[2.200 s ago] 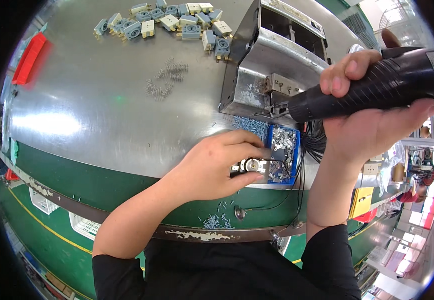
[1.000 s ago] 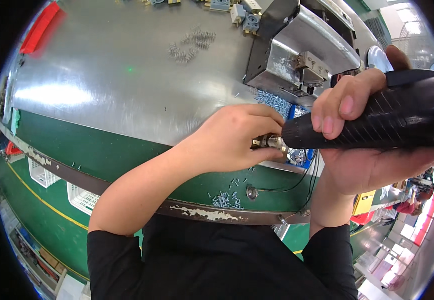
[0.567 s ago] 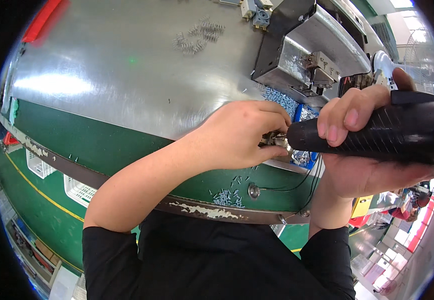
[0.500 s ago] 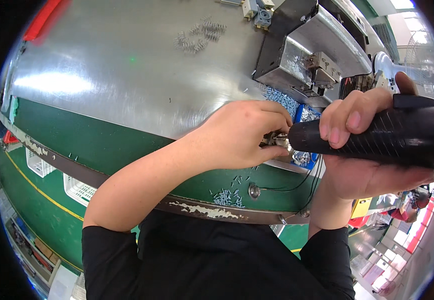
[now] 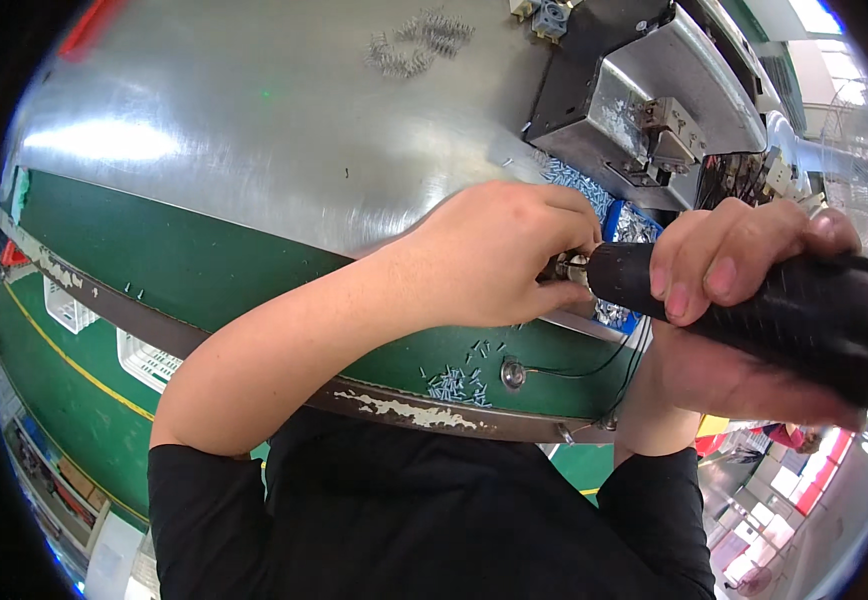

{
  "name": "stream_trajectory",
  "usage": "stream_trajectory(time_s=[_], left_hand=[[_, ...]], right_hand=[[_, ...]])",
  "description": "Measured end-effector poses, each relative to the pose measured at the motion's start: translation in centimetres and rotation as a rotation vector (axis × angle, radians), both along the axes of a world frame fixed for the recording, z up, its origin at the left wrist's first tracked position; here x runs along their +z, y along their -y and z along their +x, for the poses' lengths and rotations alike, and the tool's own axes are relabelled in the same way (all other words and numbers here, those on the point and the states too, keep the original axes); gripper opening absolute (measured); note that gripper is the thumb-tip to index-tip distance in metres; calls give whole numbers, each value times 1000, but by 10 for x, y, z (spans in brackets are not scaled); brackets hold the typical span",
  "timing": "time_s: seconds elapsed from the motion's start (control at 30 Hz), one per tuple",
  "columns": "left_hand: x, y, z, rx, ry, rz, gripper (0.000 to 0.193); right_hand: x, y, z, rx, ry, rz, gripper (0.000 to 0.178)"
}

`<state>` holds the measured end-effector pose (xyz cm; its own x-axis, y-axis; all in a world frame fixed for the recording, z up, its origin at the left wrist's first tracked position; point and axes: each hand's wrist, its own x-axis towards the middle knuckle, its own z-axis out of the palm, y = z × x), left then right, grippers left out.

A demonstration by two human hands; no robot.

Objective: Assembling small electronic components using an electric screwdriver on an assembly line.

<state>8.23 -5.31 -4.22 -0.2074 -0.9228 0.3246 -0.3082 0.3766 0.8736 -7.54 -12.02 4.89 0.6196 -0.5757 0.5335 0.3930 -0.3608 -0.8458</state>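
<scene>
In my right hand (image 5: 724, 255) is a black electric screwdriver (image 5: 804, 325), its body lying nearly level and its fingers wrapped round it. The narrow end points left, toward my left hand (image 5: 504, 250). Between the thumb and fingers of that hand a small part with a metallic look (image 5: 574, 268) is pinched; most of it is hidden. The screwdriver's nose is right beside this part, and I cannot make out whether the bit touches it. Just behind the hands, a blue tray (image 5: 612, 215) holds shiny metal pieces, and a pile of small screws (image 5: 574, 182) lies beside it.
A metal fixture (image 5: 619, 100) stands at the back right. Several coil springs (image 5: 419, 42) lie on the steel tabletop (image 5: 224, 130). Near the front edge, loose screws (image 5: 454, 385) and a round metal piece with dark wires (image 5: 512, 374) rest on the green mat (image 5: 154, 235).
The view has shifted slightly, so the bench things sit a little farther right. The screwdriver's rear end has tilted down a little; both hands keep their hold.
</scene>
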Motion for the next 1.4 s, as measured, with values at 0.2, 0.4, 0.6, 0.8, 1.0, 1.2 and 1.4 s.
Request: stream_trajectory(time_s=[0.2,0.4,0.6,0.8,1.0,1.2,1.4], left_hand=[[-2,0,-1,-10,-5,18,28],[-1,-1,-2,-19,-20,37,27],[4,-2,2,-51,-20,73,29],[4,-2,4,-57,-20,9,33],[3,0,-3,-34,14,-253,36],[7,-7,-15,-46,41,-367,31],[4,-10,-10,-70,15,-262,29]], right_hand=[[-4,8,0,125,66,-42,111],[2,13,-5,227,63,-92,105],[0,6,-2,168,131,-26,108],[29,22,-6,61,168,42,116],[30,22,-14,-323,-78,59,110],[28,14,-30,-409,-225,13,108],[4,5,-53,-734,-47,-285,58]])
